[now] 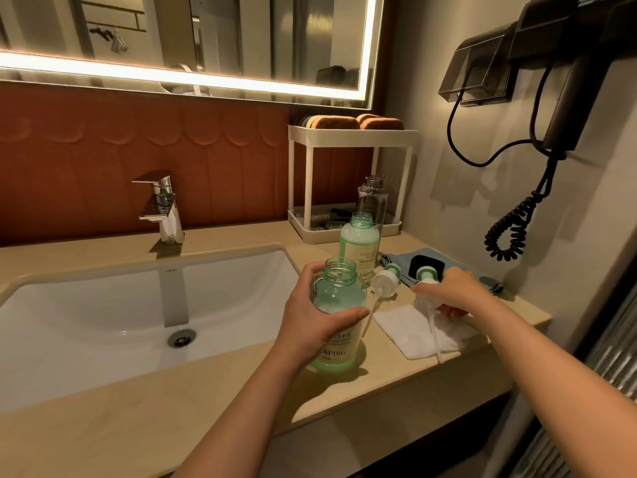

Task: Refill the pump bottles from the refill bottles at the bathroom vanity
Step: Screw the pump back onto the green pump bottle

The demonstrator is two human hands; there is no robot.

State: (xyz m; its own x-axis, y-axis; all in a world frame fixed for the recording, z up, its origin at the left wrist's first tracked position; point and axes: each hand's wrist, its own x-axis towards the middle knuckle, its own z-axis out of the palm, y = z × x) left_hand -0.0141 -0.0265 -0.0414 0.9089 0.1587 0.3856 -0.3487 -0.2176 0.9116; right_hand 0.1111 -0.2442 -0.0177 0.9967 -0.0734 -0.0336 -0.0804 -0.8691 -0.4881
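Three uncapped bottles on the beige tabletop (206, 391), right of the sink (103, 305). Nearest, a pump bottle (339, 291) of translucent green plastic: wide threaded neck open, pale label marked "YAPING", a band of green liquid at the base. Stands upright near the tabletop's front edge, long axis vertical, mouth pointing straight up. Left hand (310, 315) clamped round its shoulder, thumb across the front, fingers wrapped behind.

Just behind, a second bottle (360, 250) with the same label, milky green nearly to the neck, also upright and open-mouthed. Behind that, a clear bottle (371, 198), upright, in front of a white rack (351, 134).

Right hand (448, 291) well apart from the left, out over a white cloth (403, 332), fingers curled round a pump head (427, 274) with a green collar. Collar toward the wall, dip tube (435, 336) trailing across the cloth toward the front edge.

Between the hands, a loose pump head (385, 279) on its side, white disc facing the camera, thin tube slanting down beside the near bottle. Blue-grey cloth (401, 258) just behind it.
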